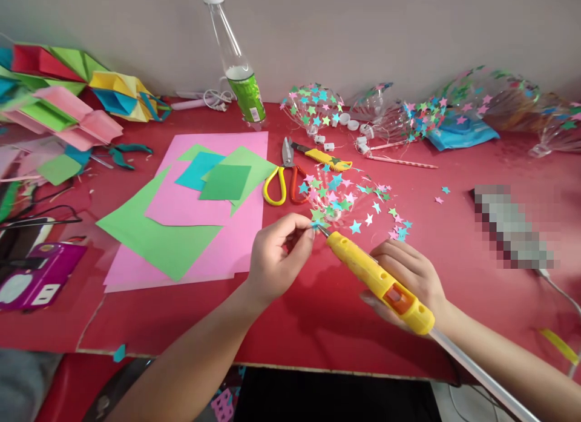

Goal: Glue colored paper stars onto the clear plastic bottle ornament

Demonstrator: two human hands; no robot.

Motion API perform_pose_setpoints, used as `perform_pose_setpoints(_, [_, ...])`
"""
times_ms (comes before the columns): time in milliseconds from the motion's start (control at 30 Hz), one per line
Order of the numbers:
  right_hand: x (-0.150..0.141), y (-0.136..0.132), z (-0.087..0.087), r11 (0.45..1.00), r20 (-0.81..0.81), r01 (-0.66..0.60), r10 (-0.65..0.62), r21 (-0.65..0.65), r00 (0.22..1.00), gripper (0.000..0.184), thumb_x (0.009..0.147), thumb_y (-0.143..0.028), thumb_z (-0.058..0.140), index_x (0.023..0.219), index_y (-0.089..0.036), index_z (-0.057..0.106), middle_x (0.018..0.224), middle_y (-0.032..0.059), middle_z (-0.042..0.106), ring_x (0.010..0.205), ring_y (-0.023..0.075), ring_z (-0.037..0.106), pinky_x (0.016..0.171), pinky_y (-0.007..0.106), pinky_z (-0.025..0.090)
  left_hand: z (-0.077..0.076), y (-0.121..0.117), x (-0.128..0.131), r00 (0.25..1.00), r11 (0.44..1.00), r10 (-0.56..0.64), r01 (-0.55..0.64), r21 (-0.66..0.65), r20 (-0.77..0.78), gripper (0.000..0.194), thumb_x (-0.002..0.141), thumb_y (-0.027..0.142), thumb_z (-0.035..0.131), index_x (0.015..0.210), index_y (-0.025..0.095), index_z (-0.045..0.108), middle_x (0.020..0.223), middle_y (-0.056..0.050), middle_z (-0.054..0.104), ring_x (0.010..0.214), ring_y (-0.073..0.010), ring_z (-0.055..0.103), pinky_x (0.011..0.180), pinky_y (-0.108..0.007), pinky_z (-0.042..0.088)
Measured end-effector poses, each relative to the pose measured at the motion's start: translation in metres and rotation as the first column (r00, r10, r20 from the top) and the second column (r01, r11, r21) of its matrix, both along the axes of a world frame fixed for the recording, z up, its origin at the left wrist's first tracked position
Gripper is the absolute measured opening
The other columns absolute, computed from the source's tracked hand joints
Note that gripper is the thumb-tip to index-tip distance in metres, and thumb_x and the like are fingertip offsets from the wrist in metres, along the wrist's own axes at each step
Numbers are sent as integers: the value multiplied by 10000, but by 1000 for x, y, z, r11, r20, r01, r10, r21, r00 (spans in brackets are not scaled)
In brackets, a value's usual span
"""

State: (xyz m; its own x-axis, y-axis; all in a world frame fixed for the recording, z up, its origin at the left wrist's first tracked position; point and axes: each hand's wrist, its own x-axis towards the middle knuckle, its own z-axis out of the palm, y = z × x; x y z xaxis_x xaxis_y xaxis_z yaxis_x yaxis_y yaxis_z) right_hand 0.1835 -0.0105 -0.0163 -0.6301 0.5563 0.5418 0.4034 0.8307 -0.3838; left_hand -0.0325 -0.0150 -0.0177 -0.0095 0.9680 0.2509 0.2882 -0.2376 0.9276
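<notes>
My left hand [275,255] is closed in a pinch on a small blue paper star [319,224]. Gripped in my right hand [415,270] is a yellow glue gun [356,258], its metal tip at the star by my left fingertips. A long pale glue stick [481,370] sticks out of the gun's back end. Just beyond the tip lies a clear plastic piece with thin strands [334,215], with pink, green and blue stars spread over it. Scissors-like cutters [287,155] with one yellow and one red handle lie behind my left hand, beside a yellow utility knife [324,158].
Pink sheets [249,234] and green and blue paper squares lie left of centre. A glass bottle [247,86] stands by the wall. Star-covered plastic pieces [313,107] line the back right. Folded paper shapes [59,116] and a purple box [49,273] are at left; a pixelated object [512,228] is at right.
</notes>
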Motion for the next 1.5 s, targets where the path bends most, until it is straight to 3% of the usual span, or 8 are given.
perform_pose_setpoints(1200, [0,-3,-1,994,-28,43,-46,-104,999,208,861,-271,512,697,-229,391,625,-23,407,539,122,364,504,267,326,-1,-1,0,996,996,42,-37,76,-77,133,896,193,499,779,181,559,569,36,522,475,-85,475,465,-201,393])
perform_pose_setpoints(1333, [0,-3,0,994,-4,51,-52,-99,999,211,862,-268,518,693,-226,398,621,-21,419,537,120,368,503,268,325,1,1,-2,960,972,98,-36,234,-263,117,867,140,515,769,181,563,569,36,540,469,-83,479,484,-208,393])
perform_pose_setpoints(1433, [2,-2,0,993,26,76,-74,-92,997,211,855,-254,533,686,-219,411,619,-16,426,543,122,368,504,275,319,2,0,-7,878,879,169,71,471,-448,129,801,55,548,818,177,588,572,31,545,475,-89,463,485,-225,360])
perform_pose_setpoints(1500, [4,-2,0,994,49,56,-51,-94,997,159,857,-242,529,721,-203,455,657,8,479,577,136,413,526,287,352,2,-2,-11,861,813,213,107,572,-463,190,773,24,558,872,181,603,583,27,557,487,-94,468,482,-230,354])
